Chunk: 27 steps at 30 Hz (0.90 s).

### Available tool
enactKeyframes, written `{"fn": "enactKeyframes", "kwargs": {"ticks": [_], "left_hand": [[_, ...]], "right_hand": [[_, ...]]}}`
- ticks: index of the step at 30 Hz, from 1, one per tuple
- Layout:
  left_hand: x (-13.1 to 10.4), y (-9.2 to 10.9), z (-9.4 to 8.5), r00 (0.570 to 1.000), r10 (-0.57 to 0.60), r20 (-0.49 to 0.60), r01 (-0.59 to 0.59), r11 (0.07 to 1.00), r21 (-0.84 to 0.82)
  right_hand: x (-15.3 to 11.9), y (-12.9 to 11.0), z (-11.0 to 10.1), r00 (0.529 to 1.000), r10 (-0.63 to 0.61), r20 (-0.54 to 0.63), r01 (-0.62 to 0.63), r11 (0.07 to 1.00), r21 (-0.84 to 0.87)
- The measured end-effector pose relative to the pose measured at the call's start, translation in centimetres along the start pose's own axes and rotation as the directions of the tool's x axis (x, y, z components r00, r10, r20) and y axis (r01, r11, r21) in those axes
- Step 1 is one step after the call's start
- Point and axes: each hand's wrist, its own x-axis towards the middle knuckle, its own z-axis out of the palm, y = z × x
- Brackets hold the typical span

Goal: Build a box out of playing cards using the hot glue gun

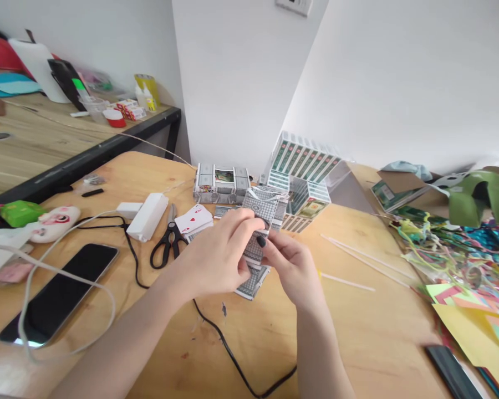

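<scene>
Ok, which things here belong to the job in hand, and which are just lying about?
Likely the job's: patterned card piece held by left hand and right hand; loose playing cards; scissors; card model behind.
Seemingly lying about: phone; coloured paper; red tub.

Showing grey-and-white lattice right now on the held cards (263, 205), red hearts on white across the face-up cards (193, 220), deep black on the phone (62, 299) and scissors handles (171, 233), green-and-white striping along the box-like structure (306, 159), yellow on the paper sheet (466, 332), and warm honey-tan over the table (357, 332)!
</scene>
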Motion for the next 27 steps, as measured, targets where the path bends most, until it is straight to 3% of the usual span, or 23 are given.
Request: {"fn": "enactKeyframes", "kwargs": {"ticks": [4, 11, 18, 27], "left_hand": [[0.5, 0.2, 0.4, 0.997, -0.074, 0.031, 0.072, 0.996, 0.051], [0.8, 0.2, 0.4, 0.990, -0.132, 0.051, 0.129, 0.989, 0.066], [0.6, 0.5, 0.7, 0.986, -0.154, 0.065, 0.149, 0.986, 0.068], [0.4, 0.0, 0.6, 0.985, -0.142, 0.093, 0.135, 0.988, 0.081]], "right_hand": [[0.5, 0.6, -0.1, 0.997, -0.022, -0.072, 0.014, 0.994, -0.112], [0.9, 1.2, 0.0, 0.995, -0.032, -0.095, 0.018, 0.989, -0.144], [0.8, 1.1, 0.3, 1.000, -0.024, -0.019, 0.024, 1.000, -0.001], [1.0, 1.5, 0.5, 1.000, -0.005, -0.030, 0.007, 0.998, 0.056]]}}
